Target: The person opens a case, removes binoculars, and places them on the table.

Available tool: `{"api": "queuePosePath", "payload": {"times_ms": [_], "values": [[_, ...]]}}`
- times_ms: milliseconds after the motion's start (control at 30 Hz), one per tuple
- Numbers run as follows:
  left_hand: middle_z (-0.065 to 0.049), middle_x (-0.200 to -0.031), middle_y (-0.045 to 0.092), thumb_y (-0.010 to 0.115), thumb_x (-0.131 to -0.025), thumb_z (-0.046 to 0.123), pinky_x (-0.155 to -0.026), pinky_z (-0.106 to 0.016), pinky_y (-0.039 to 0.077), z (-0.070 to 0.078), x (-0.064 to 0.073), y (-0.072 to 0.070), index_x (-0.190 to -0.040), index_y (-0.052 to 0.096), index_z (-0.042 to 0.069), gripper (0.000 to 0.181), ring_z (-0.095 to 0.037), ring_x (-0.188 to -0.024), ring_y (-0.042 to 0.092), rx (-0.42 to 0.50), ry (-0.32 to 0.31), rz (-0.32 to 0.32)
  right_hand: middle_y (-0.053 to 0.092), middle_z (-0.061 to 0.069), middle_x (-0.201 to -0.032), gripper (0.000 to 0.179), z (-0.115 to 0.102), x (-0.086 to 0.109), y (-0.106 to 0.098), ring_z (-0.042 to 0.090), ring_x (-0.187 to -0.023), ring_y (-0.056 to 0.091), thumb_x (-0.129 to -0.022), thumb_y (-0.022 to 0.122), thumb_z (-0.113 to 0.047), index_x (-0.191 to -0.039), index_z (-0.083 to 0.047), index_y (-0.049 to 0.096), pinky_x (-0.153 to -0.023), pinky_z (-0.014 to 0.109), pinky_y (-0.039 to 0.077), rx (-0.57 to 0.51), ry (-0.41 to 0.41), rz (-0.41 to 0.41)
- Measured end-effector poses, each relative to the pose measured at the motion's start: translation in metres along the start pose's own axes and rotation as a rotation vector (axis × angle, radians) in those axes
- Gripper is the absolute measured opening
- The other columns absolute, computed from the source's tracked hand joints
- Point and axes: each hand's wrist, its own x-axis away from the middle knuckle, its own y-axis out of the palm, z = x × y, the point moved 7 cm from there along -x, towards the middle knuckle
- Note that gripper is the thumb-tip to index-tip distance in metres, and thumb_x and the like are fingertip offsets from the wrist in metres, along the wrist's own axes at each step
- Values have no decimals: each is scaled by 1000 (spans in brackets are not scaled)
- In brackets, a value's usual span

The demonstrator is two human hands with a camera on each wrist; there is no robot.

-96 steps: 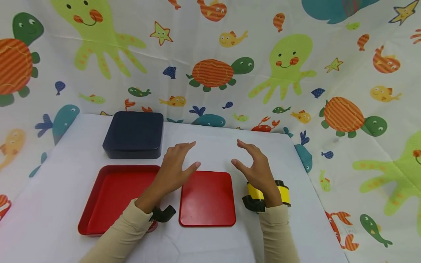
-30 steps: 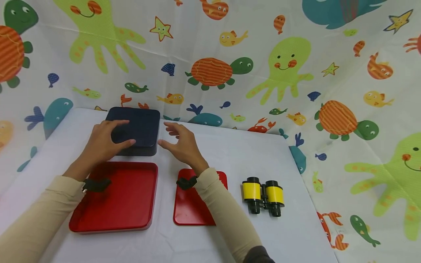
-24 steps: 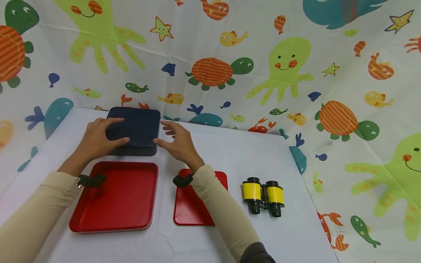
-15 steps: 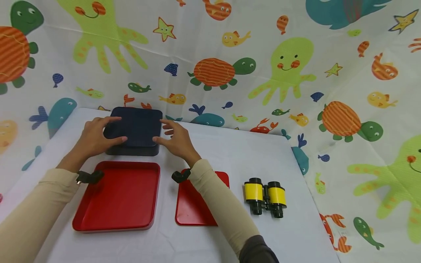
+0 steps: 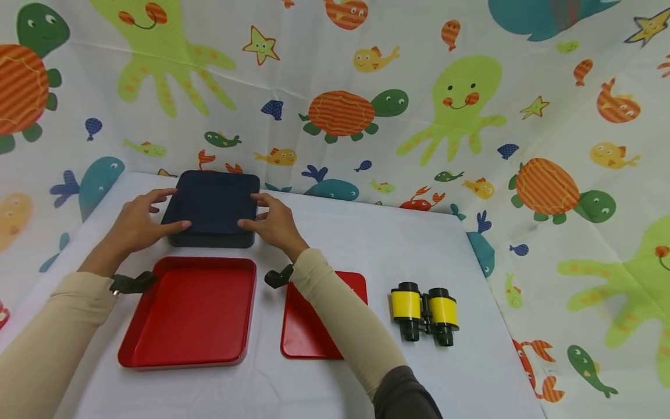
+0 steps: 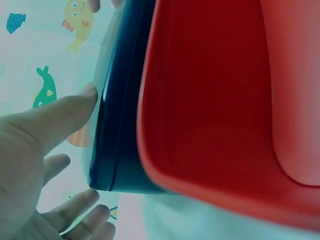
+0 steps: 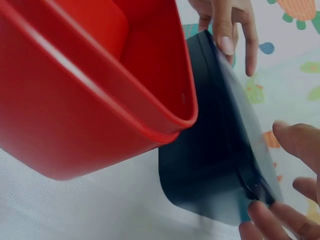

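Note:
A dark navy box with its lid on stands at the back left of the table. My left hand is at its left side, thumb reaching to the lid's front left corner and fingers spread along the side. In the left wrist view the thumb meets the lid's edge. My right hand is at the right side, thumb over the front right corner. In the right wrist view its lower fingertips are at the lid's rim, while the thumb stands off the top. Neither hand grips the box.
An open red box stands in front of the navy one. To its right lies a flat red lid, partly under my right forearm. Yellow and black binoculars lie farther right. A sea-animal printed cloth hangs behind the white table.
Both hands moved left and away from me, from above the red lid to the navy box. In the last half second the left hand drew leftward and the right slightly nearer the box's side.

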Motion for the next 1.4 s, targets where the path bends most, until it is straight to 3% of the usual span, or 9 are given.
{"api": "queuePosePath", "payload": {"times_ms": [433,700,900,1200,1400], "values": [[-40,-161,33,82,-94,37,-101,-78,48,1,2,3,-170,18,8,103,-61,-137,39,54,-52,-38,65,2,-148,73,6,-5,5,16,-110,74,-86,91,-19,-151,-24,59,-86,23,62,2,4,20],[-38,-162,34,82,-94,35,-100,-77,49,3,5,2,-170,23,12,99,-60,-136,41,88,-47,2,69,-3,-142,74,5,-5,5,7,-95,68,-83,93,-18,-150,-24,62,-74,18,60,1,20,27],[-36,-162,36,83,-93,32,-99,-77,50,4,8,-2,-168,29,13,95,-59,-135,42,103,-26,41,69,8,-131,77,2,-4,4,6,-91,65,-82,94,-18,-151,-26,62,-67,17,56,30,-13,34],[-38,-157,41,83,-93,31,-96,-74,53,7,8,-6,-167,32,12,92,-58,-133,45,52,-27,45,62,10,-147,79,1,-4,3,4,-94,69,-81,94,-18,-152,-28,60,-71,16,59,35,-22,41],[-40,-155,41,83,-93,33,-95,-73,55,15,11,-6,-167,32,13,92,-59,-132,45,39,-25,46,61,5,-148,78,5,2,-3,5,-94,71,-81,94,-19,-151,-30,61,-73,18,61,5,-4,54]]}}
